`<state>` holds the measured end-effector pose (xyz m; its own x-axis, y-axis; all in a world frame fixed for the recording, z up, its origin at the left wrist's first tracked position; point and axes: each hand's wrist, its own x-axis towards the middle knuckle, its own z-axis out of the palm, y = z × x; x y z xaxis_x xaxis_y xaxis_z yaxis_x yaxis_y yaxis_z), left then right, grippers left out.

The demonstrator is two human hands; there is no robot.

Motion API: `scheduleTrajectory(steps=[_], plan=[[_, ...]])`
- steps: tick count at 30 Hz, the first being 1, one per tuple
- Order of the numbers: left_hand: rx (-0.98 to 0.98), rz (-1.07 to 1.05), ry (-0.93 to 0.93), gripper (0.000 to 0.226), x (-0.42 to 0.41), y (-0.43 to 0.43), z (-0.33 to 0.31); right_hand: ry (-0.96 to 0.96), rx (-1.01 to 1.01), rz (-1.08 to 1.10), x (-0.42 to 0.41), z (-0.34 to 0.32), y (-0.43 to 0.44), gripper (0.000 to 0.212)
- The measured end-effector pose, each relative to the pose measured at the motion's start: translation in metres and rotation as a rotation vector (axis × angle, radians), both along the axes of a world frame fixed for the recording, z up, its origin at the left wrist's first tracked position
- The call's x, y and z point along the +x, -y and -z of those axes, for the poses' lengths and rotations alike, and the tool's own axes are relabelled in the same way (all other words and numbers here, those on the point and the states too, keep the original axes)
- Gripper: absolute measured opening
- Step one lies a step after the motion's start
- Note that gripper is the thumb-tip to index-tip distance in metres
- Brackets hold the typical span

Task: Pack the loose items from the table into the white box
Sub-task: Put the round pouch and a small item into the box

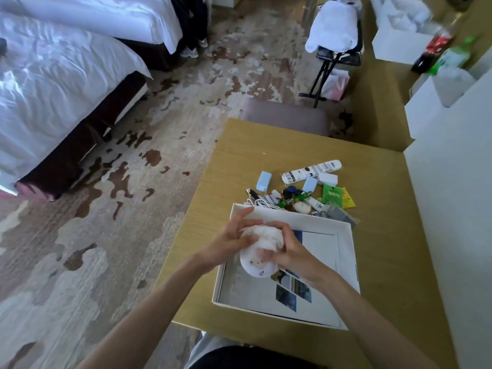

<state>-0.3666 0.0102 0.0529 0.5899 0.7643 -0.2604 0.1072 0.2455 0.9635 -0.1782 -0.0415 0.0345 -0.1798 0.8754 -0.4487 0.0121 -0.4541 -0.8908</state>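
Gripping a soft white bundle (266,235) between left hand (226,245) and right hand (291,253), with fingers of both curled round it from either side. Held over the far-left part of the open white box (292,217), near on the wooden table (279,145). Just beyond the box's far rim, heaped together: a white tube (311,171), a pale blue packet (263,181), a green sachet (331,195), a white cable (262,202).

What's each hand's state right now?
Left hand: holding the white cloth bundle, thumb pressed on it.
Right hand: fingers curled round the same bundle.
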Motion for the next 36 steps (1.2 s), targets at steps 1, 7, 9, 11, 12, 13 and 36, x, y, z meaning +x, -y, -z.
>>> scheduleTrajectory(steps=[1,7,9,11,12,13,36], plan=[[0.015,0.001,-0.002,0.062,0.000,-0.003,0.000,0.028,0.026,-0.013,-0.002,0.003,0.001,0.081],[0.426,0.024,-0.248,0.040,-0.009,-0.026,0.013,0.200,0.075,0.147,-0.013,0.023,-0.011,0.061],[0.812,-0.111,-0.424,0.034,-0.015,-0.037,0.020,0.223,0.051,0.225,-0.013,0.032,-0.018,0.052],[0.951,-0.188,-0.552,0.034,-0.021,-0.047,0.024,0.220,0.022,0.268,-0.018,0.040,-0.026,0.040],[0.903,-0.190,-0.575,0.035,-0.022,-0.052,0.026,0.224,0.013,0.274,-0.022,0.042,-0.030,0.034],[0.812,-0.172,-0.584,0.036,-0.023,-0.056,0.028,0.232,0.010,0.272,-0.027,0.044,-0.034,0.029],[0.608,0.133,-0.615,0.032,-0.023,-0.073,0.051,1.066,0.103,-0.029,-0.046,0.057,-0.042,0.076]])
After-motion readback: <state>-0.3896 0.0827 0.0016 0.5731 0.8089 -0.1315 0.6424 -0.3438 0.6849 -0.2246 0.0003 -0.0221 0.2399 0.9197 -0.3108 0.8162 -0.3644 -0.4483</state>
